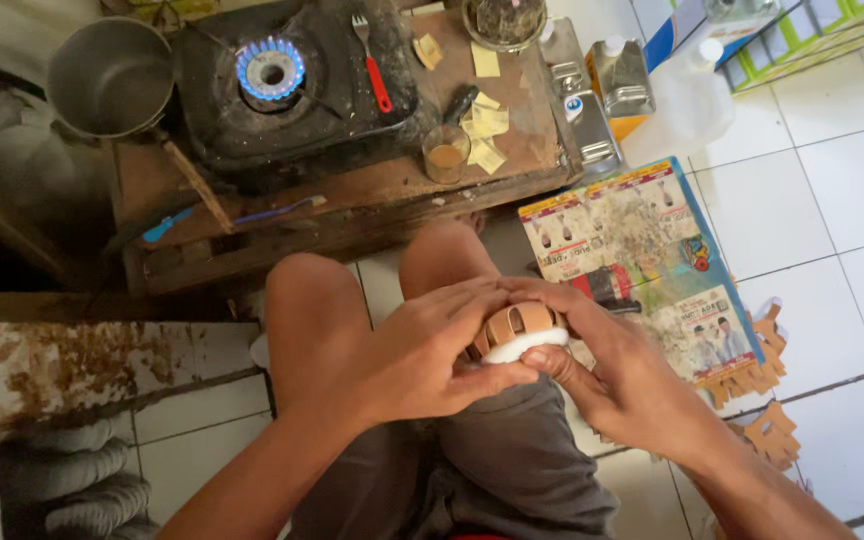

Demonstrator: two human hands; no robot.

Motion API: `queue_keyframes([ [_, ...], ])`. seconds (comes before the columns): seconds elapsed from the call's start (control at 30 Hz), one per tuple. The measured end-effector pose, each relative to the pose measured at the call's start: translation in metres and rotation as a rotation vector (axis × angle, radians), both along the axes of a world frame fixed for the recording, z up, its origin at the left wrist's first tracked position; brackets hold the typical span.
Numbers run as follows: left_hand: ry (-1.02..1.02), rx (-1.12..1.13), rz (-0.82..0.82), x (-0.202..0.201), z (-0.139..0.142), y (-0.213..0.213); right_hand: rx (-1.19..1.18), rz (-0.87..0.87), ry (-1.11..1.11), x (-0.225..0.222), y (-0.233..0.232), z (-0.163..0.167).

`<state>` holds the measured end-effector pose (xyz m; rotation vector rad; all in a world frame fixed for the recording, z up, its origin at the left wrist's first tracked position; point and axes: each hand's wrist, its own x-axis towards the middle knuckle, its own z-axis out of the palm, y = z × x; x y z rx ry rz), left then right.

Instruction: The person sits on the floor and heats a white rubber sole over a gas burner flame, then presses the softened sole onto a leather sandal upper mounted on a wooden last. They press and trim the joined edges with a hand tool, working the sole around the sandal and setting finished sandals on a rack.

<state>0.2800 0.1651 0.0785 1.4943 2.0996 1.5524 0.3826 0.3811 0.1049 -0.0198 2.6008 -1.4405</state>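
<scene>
Both hands meet over my lap around a small round object [520,330] with tan strips over a white base. My left hand [422,350] curls its fingers over the top and left side of it. My right hand [612,370] cups it from the right, thumb pressed under the white rim. My bare knees [317,300] point toward a low wooden stand [352,200]. What the object is made of I cannot tell.
A lit gas burner [270,68] with a blue flame sits on the stand, a metal pot [110,75] to its left, a red-handled fork [372,60] and a glass of brown liquid [445,153] nearby. Printed cardboard [652,260] and tan cut-out pieces [767,400] lie on the white tiles at right.
</scene>
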Motion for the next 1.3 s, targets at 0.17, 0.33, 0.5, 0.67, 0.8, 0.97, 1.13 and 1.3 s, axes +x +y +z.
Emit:
queue_keyframes([
  [0.17,0.016,-0.127,0.000,0.012,0.008,-0.008,-0.225,0.071,0.038,0.003,0.003,0.002],
  [0.33,-1.143,0.325,-0.496,0.058,0.012,-0.025,-0.801,0.440,0.060,-0.013,0.009,0.015],
  [0.5,-1.597,0.953,-0.270,0.101,0.010,-0.020,-0.777,0.104,0.000,-0.003,-0.032,-0.016],
  [0.67,-1.338,1.033,0.324,0.097,0.005,-0.010,-1.035,0.031,-0.135,0.022,-0.064,-0.042],
  [0.8,-1.267,1.065,0.435,0.097,0.001,-0.001,-1.061,-0.042,-0.200,0.027,-0.074,-0.043],
  [0.97,-1.131,0.924,0.544,0.107,-0.010,0.006,-1.138,-0.158,-0.248,0.034,-0.082,-0.054],
  [1.13,-1.010,0.865,0.260,0.106,-0.023,-0.006,-1.015,-0.082,-0.268,0.049,-0.053,-0.076],
  [1.3,-0.960,0.609,0.302,0.098,-0.028,-0.016,-0.797,-0.073,-0.349,0.068,-0.042,-0.099],
])
